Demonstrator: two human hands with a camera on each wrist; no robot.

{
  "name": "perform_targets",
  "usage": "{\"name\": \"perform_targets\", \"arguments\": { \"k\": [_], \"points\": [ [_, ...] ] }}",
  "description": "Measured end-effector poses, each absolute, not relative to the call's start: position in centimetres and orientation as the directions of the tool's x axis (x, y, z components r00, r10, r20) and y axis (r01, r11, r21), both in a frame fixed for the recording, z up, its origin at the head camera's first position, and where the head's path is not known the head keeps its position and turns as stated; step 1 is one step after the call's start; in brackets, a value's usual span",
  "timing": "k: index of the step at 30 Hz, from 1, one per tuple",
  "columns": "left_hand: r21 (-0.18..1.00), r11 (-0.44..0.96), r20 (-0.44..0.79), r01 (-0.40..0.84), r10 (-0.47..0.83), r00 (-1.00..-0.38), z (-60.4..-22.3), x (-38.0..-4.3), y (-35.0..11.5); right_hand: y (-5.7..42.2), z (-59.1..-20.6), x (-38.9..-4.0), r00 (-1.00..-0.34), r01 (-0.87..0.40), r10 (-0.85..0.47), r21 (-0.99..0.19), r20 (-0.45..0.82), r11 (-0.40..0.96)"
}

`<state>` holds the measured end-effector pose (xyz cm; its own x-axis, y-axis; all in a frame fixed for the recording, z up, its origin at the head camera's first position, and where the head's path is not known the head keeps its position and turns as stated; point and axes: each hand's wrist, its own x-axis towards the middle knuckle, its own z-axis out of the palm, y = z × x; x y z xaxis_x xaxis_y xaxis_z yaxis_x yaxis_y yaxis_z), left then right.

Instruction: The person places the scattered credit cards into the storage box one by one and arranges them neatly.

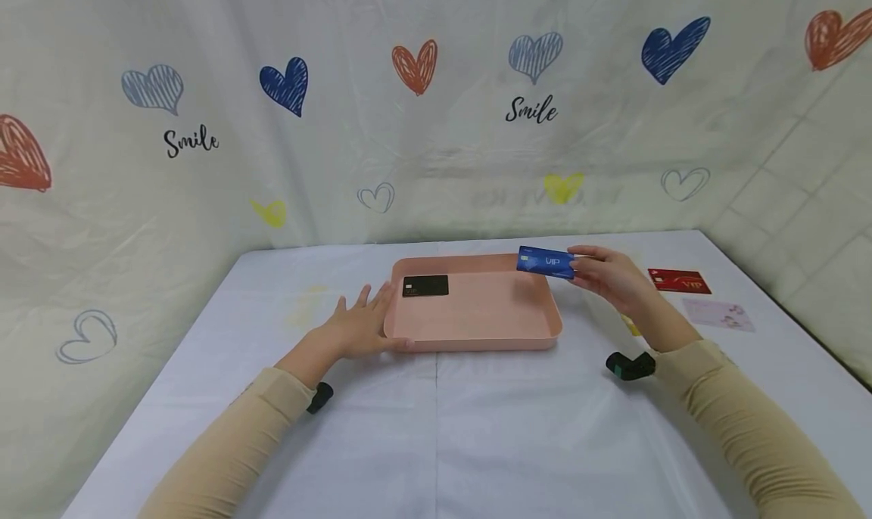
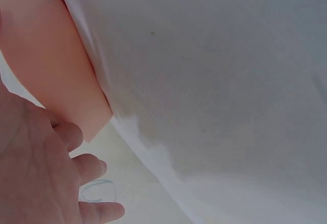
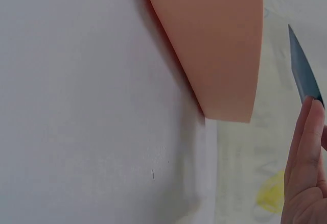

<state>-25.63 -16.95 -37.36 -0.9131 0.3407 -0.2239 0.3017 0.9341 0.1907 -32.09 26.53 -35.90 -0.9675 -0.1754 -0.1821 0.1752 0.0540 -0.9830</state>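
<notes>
My right hand [image 1: 609, 275] pinches a blue VIP card [image 1: 545, 262] by its right end, holding it up over the right rim of a pink tray [image 1: 490, 345]. In the right wrist view that blue card [image 3: 304, 71] shows nearly edge-on above the fingertips [image 3: 312, 112]. Spread fingers of my left hand [image 1: 361, 328] rest against the tray's left side, with the thumb along the front left corner. The left wrist view shows this hand [image 2: 46, 157] beside the tray wall [image 2: 61, 60]. Inside the tray, at the back left, lies a black card [image 1: 425, 285].
Right of the tray, a red VIP card [image 1: 680, 281] and a pale pink card [image 1: 719, 315] lie on the white table [image 1: 504, 428]. A yellow card [image 1: 630, 325] is mostly hidden by the right wrist. Behind the table hangs a heart-printed curtain [image 1: 450, 141].
</notes>
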Motion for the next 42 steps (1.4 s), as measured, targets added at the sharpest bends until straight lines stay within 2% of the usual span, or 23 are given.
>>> {"name": "perform_targets", "arguments": {
  "k": [5,12,29,42],
  "points": [
    [0.183,0.935,-0.220,0.303,0.340,-0.914,-37.5,-25.7,-17.0,25.4,-36.0,-31.8,-0.965,0.145,-0.212,-0.988,-0.152,0.050],
    [0.179,0.935,-0.220,0.307,0.342,-0.913,-37.4,-25.6,-17.0,24.1,-36.1,-31.4,-0.966,0.117,-0.218,-0.986,-0.142,0.121],
    [0.176,0.937,-0.233,0.301,0.337,-0.912,-37.2,-25.6,-16.9,21.1,-36.3,-30.5,-0.943,0.099,-0.318,-0.995,-0.101,0.023],
    [0.174,0.937,-0.231,0.304,0.339,-0.912,-37.1,-25.4,-16.8,18.6,-36.8,-30.7,-0.936,0.110,-0.331,-0.993,-0.117,0.040]
  ]
}}
